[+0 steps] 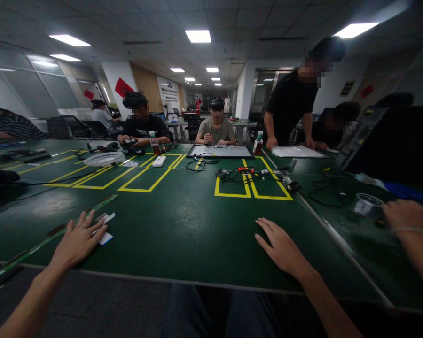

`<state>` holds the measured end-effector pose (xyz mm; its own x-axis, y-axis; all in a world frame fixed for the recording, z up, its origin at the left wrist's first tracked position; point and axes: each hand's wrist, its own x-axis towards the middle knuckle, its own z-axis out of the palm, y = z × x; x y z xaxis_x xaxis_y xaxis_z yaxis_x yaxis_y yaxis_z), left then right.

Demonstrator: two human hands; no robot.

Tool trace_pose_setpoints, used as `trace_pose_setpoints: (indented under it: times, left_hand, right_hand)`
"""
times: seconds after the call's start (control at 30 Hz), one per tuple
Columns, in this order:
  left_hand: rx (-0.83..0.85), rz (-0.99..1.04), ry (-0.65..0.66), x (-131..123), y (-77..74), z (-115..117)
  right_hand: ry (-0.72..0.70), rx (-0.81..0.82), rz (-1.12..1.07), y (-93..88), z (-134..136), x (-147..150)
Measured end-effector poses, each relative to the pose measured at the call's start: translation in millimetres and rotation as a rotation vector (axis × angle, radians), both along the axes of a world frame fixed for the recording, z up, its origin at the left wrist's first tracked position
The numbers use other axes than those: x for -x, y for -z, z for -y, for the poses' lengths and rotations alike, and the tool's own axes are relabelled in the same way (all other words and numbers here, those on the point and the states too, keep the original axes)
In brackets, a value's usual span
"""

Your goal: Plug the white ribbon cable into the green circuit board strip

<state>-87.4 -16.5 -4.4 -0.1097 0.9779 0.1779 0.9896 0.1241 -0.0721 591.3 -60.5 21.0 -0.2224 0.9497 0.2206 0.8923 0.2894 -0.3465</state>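
Running slantwise across the left of the green desk (190, 253) is a long, thin green strip (38, 247), its near end seeming to pass the front edge. Beside its farther half lies the left hand (78, 240), palm down, fingers spread wide; whether they touch the strip cannot be told. Partly under those fingers is a white piece with a blue edge (106, 239). A light, flat touch would suit such slender parts — hard pressure could bend them. Well apart, the right hand (280, 244) is palm down too, fingers extended, gripping nothing — handy for steadying. Farther right stands a clear plastic cup (364, 205), then a co-worker's hand (407, 218), best given room.
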Motion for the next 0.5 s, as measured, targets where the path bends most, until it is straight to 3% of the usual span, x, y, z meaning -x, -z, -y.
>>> trace_pose_setpoints:
  times: [0.3, 0.4, 0.5]
  left_hand:
    - [0.068, 0.214, 0.153, -44, 10.4, -6]
    - [0.074, 0.230, 0.255, -77, 5.0, -15]
    - [0.102, 0.239, 0.412, -127, -2.6, -25]
  right_hand:
    - [0.000, -0.006, -0.017, 0.0, 0, 0]
    - [-0.001, 0.006, -0.012, 0.8, -1, -1]
    - [0.004, 0.017, -0.006, 0.9, -1, -1]
